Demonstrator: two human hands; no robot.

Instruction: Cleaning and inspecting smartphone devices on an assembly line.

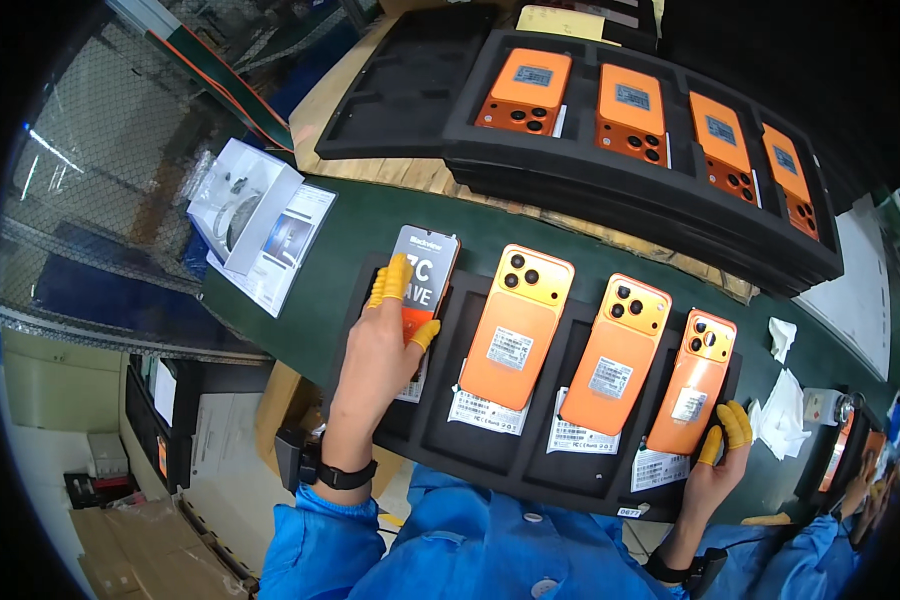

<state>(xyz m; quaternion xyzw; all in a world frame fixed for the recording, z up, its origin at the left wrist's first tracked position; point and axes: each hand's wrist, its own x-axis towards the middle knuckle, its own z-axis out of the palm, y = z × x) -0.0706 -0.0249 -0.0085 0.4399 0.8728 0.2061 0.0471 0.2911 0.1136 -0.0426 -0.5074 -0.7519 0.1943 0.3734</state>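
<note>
My left hand [377, 335], with yellow finger cots, grips a smartphone [432, 262] by its sides at the left end of a black foam tray [460, 437]. That phone faces up, its screen covered by a grey and orange printed film. Three orange phones lie back up in the tray: one [515, 325] beside the left hand, another [615, 350] in the middle, and a third [692, 380] at the right. White printed labels [487, 411] stick out under their lower ends. My right hand [718, 455], also in finger cots, is curled round the tray's right edge beside the third phone.
Beyond the green table [350, 235], stacked black trays [570, 180] hold several orange phones; an unfilled tray [405, 85] lies beside them. A white box [240, 205] and printed sheet stand at left. Crumpled tissues [782, 415] lie at right, near another person's hands [865, 490].
</note>
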